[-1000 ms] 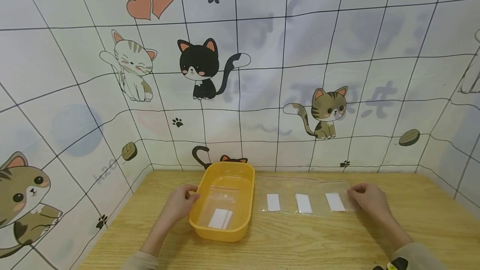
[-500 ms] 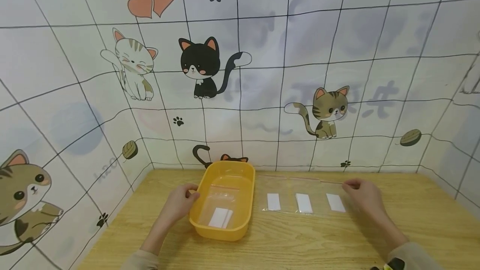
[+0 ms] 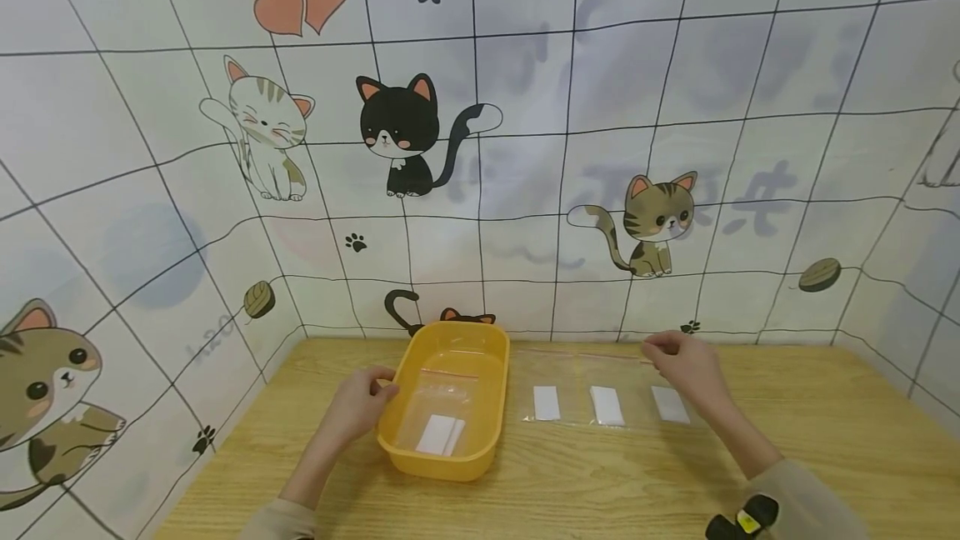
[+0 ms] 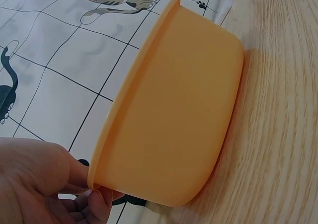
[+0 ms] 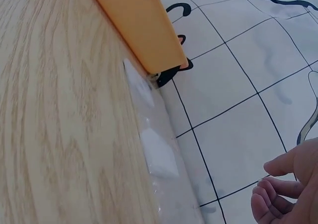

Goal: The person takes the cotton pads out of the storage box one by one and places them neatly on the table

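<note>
A yellow plastic basin (image 3: 442,467) stands on the wooden table, and my left hand (image 3: 362,402) grips its left rim, thumb and fingers either side in the left wrist view. Inside it lies a clear zip bag (image 3: 444,397) with white rectangular pieces. Three more zip bags lie in a row right of the basin, each with a white rectangle: the left bag (image 3: 546,404), the middle bag (image 3: 607,407) and the right bag (image 3: 670,405). My right hand (image 3: 686,365) hovers over the right bag's top edge, fingers loosely bent, nothing visible between them in the right wrist view.
Behind the table (image 3: 585,482) rises a white wall covering (image 3: 517,182) with a black grid and printed cats. The bags' top edges lie close to the wall. A black-and-yellow item (image 3: 742,517) sits by my right sleeve.
My right hand has moved left and toward the wall, from the right bag's side edge along to its top edge. The left hand and basin stay put.
</note>
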`<act>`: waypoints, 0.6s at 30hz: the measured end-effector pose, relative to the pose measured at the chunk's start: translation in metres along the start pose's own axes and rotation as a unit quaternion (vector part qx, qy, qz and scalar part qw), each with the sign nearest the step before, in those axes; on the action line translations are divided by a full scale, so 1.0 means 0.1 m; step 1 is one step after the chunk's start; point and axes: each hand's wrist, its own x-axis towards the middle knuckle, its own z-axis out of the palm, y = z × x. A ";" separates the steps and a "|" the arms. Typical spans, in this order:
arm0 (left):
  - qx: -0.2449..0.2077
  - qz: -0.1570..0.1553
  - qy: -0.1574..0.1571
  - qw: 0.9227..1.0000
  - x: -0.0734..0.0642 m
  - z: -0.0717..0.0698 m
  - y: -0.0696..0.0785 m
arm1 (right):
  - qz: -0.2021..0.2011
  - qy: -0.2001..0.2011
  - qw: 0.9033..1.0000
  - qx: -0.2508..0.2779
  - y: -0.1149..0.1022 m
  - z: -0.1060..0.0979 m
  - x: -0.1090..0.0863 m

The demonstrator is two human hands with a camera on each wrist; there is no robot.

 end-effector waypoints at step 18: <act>-0.007 0.002 0.007 1.000 -0.01 0.00 -0.01 | -0.010 -0.026 0.996 0.081 -0.59 0.32 0.07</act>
